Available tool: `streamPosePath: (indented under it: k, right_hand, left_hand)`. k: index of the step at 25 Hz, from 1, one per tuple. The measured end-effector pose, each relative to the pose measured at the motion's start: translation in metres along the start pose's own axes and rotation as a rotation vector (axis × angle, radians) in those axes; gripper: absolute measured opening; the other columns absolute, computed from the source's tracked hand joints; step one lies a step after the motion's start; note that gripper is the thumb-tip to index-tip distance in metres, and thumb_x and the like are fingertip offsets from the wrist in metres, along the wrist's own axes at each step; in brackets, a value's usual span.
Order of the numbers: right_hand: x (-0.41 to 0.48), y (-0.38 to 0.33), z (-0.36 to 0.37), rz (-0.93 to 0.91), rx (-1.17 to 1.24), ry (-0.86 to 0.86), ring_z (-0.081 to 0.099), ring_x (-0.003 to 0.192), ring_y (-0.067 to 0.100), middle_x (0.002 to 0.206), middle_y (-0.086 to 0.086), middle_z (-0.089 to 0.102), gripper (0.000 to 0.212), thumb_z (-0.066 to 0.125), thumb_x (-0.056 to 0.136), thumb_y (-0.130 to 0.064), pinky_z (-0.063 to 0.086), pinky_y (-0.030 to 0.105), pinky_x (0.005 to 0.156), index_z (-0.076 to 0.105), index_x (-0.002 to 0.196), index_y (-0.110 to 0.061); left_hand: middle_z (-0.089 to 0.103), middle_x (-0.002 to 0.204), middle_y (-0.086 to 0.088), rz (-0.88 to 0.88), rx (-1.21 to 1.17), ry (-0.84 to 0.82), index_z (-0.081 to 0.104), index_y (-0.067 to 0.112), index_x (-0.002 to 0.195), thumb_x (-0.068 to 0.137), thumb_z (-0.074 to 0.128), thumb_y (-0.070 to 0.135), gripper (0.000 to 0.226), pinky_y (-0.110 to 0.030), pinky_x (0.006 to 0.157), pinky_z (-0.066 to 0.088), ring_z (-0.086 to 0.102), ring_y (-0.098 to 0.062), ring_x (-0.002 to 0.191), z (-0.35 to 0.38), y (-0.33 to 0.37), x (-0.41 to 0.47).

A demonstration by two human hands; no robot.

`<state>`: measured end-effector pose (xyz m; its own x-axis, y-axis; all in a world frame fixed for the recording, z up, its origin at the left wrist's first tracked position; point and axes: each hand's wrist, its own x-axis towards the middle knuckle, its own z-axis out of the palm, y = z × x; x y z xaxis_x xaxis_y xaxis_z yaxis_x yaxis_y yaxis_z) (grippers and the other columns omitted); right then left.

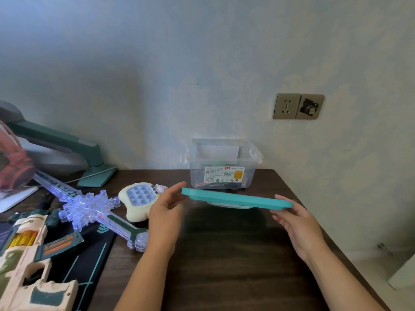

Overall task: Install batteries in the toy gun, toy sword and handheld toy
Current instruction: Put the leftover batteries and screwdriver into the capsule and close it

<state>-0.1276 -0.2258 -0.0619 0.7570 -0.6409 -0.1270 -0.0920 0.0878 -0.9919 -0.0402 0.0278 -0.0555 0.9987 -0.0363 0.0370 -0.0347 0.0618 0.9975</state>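
I hold a teal lid (pixel 235 199) level above the dark wooden table (pixel 224 254), my left hand (pixel 165 214) pinching its left end and my right hand (pixel 296 223) gripping its right end. Just behind it stands a clear plastic box (pixel 222 167), open at the top, with a label on its front and small dark items on its bottom. The cream handheld toy (pixel 139 200) lies left of my left hand. Further left the translucent toy sword (pixel 89 205) lies diagonally and glows blue. The cream and green toy gun (pixel 29 254) fills the lower left corner.
A teal desk lamp (pixel 67 142) and pink headphones (pixel 13 162) stand at the back left. A dark mat (pixel 89 254) lies under the gun and the sword's hilt. The wall with a socket (pixel 298 106) is close behind. The table's right edge (pixel 325 232) runs diagonally.
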Motion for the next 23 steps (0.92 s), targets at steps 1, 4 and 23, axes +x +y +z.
streamPosePath:
  k: [1,4,23]
  right_hand:
    - [0.001,0.002,0.003,-0.019,0.001,0.012,0.06,0.11,0.018,0.113,-0.006,0.064,0.034,0.062,0.089,-0.005,0.049,0.04,0.099,0.066,0.113,-0.028]
    - [0.003,0.007,0.011,-0.067,-0.019,0.014,0.057,0.114,0.015,0.117,-0.009,0.062,0.033,0.064,0.089,-0.016,0.045,0.043,0.103,0.061,0.118,-0.032]
    - [0.105,-0.079,0.073,-0.339,-0.222,0.134,0.056,0.101,0.011,0.125,0.0,0.061,0.032,0.044,0.099,-0.021,0.046,0.022,0.072,0.058,0.128,-0.018]
  left_hand:
    - [0.065,0.113,0.009,0.001,0.007,0.003,0.066,0.035,0.117,0.095,0.055,-0.002,0.044,-0.025,0.084,0.056,0.062,-0.008,0.106,-0.001,-0.002,0.001]
    - [0.067,0.111,0.016,0.026,-0.029,0.013,0.065,0.042,0.113,0.094,0.061,0.008,0.038,-0.02,0.078,0.053,0.062,-0.004,0.105,-0.001,-0.003,0.004]
    - [0.06,0.071,0.003,-0.017,0.276,0.158,0.059,0.015,0.076,0.092,0.058,0.035,0.026,-0.029,0.058,0.04,0.052,-0.012,0.064,0.04,0.048,0.102]
